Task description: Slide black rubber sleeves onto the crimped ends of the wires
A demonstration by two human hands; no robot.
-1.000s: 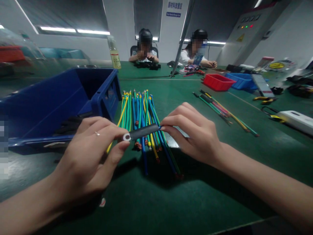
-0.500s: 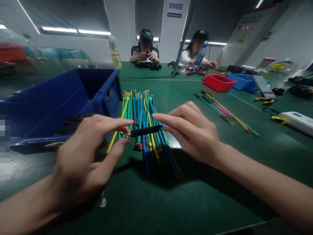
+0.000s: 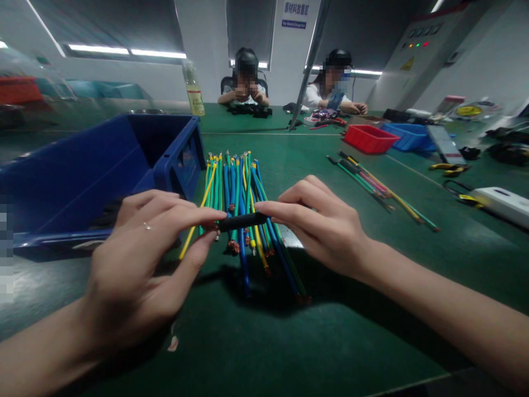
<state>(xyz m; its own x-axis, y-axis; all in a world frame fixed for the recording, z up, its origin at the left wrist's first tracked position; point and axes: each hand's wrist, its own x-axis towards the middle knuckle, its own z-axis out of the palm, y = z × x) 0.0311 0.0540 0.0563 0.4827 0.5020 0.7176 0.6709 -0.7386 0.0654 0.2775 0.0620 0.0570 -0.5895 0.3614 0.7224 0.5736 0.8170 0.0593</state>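
Observation:
My left hand (image 3: 140, 259) and my right hand (image 3: 322, 226) hold one short black sleeved wire (image 3: 241, 221) between them, level above the table. The left thumb and forefinger pinch its left end, where a metal ring terminal is mostly covered. The right fingers pinch its right end. Under it lies a bundle of blue, green and yellow wires (image 3: 239, 193) on the green table (image 3: 314, 331), their stripped copper ends towards me.
A large blue bin (image 3: 103, 171) stands left, dark parts inside. A smaller wire bundle (image 3: 372, 187) lies to the right, with a red tray (image 3: 369, 138), a blue tray (image 3: 407, 137) and a white device (image 3: 502, 204). A bottle (image 3: 193, 91) stands beyond. Two people work at the far side.
The wire has been turned in my fingers: its white ring terminal, plain a second ago, is now nearly hidden by the left fingertips. Both hands stayed in place.

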